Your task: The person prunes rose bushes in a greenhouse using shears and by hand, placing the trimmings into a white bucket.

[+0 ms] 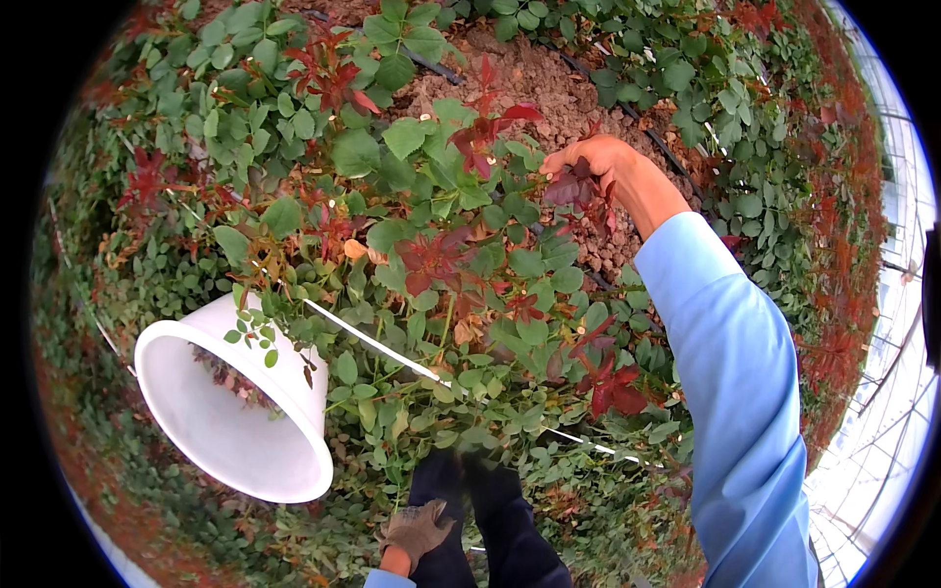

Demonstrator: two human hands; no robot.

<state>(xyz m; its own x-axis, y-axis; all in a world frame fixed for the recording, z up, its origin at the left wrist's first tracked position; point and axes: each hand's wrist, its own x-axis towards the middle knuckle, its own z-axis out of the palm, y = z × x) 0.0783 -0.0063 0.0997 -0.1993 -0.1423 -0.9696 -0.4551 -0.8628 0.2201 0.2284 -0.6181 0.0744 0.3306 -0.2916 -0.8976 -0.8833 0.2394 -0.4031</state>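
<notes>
Bare and in a light blue sleeve, my right hand (588, 163) reaches into the rose bushes at the upper right, its fingers bent beside dark red rose leaves (570, 189); whether it grips a stem is hidden. My left hand (417, 531), in a brown-grey glove, is low in front of my dark trousers, next to green stems; its fingers are partly curled and I cannot tell if they hold anything. At the left, a white plastic bucket (234, 411) lies tilted among the bushes with some reddish and green cuttings (239, 386) inside.
A white cord (375, 344) runs across the foliage in front of my legs. Black drip irrigation tubing (665, 151) lies on reddish-brown soil (507, 81). Dense rose bushes surround me, and a greenhouse frame (893, 411) with pale panels stands at the far right.
</notes>
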